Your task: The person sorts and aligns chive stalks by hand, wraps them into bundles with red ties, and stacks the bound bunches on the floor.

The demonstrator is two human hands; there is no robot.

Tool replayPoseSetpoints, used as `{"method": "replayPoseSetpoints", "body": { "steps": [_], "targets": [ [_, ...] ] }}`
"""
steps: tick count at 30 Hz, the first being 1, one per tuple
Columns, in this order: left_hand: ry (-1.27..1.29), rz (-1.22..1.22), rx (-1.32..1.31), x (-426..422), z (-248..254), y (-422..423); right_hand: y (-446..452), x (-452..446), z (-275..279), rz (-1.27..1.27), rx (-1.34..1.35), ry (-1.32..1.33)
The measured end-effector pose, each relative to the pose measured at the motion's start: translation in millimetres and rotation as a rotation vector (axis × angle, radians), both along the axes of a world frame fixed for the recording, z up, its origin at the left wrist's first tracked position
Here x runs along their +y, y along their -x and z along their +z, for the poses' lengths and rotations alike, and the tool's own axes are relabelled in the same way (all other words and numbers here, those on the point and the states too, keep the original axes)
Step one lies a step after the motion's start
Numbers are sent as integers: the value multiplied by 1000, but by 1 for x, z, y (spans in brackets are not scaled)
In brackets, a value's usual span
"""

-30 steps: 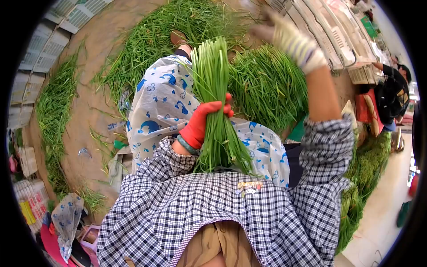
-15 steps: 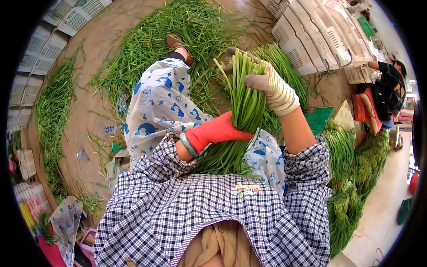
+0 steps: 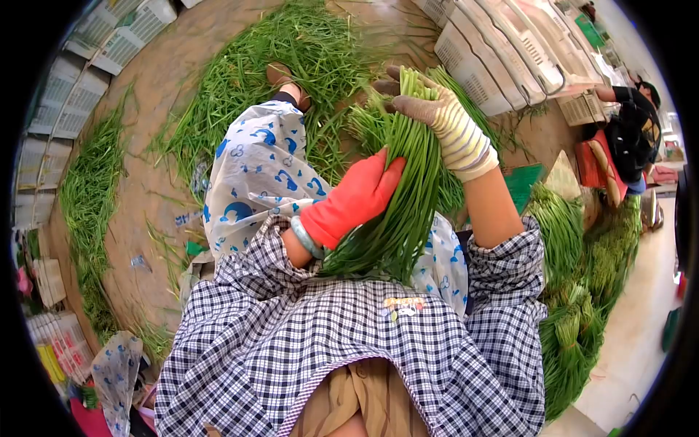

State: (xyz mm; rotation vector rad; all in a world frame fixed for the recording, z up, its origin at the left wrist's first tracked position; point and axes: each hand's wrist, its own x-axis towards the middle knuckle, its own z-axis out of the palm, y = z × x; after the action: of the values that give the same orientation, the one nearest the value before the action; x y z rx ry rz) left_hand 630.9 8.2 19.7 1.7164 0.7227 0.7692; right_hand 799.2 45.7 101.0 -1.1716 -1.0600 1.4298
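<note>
A bunch of long green stalks [image 3: 409, 182] lies slantwise across my lap, its pale ends pointing up and its leafy ends near my checked smock. My left hand [image 3: 357, 197], in a red glove, grips the bunch around its middle from the left. At the pale ends, my right hand [image 3: 437, 116] in a striped, grey-fingered glove is closed round the stalks from the right. Behind the bunch, more cut stalks [image 3: 368, 127] lie in a pile, partly hidden by it.
Loose greens [image 3: 255, 65] cover the floor ahead, with another strip [image 3: 87, 197] at left. White crates [image 3: 484, 62] stand at upper right and along the left edge. Bundled greens [image 3: 564, 291] lie at right. A person in black [image 3: 637, 131] is at far right.
My right hand, raised and blurred a second ago, has come down onto the pale ends. The bunch has shifted right and now leans, and my red-gloved hand has moved with it.
</note>
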Motion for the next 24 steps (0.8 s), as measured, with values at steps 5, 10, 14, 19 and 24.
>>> {"method": "replayPoseSetpoints", "body": {
  "steps": [5,10,14,19,24],
  "targets": [
    [-301,7,-228,22,10,-11,-1,-5,44,68,-398,-149],
    [-771,180,114,8,21,30,16,-18,47,-43,-1034,-1038],
    [-988,54,354,-22,28,88,128,-47,-30,186,101,-725],
    [467,-207,28,-58,22,153,311,-119,-97,-309,1806,-610],
    [1305,13,-372,-114,-3,196,363,-183,-176,-248,2190,-406]
  ]
}}
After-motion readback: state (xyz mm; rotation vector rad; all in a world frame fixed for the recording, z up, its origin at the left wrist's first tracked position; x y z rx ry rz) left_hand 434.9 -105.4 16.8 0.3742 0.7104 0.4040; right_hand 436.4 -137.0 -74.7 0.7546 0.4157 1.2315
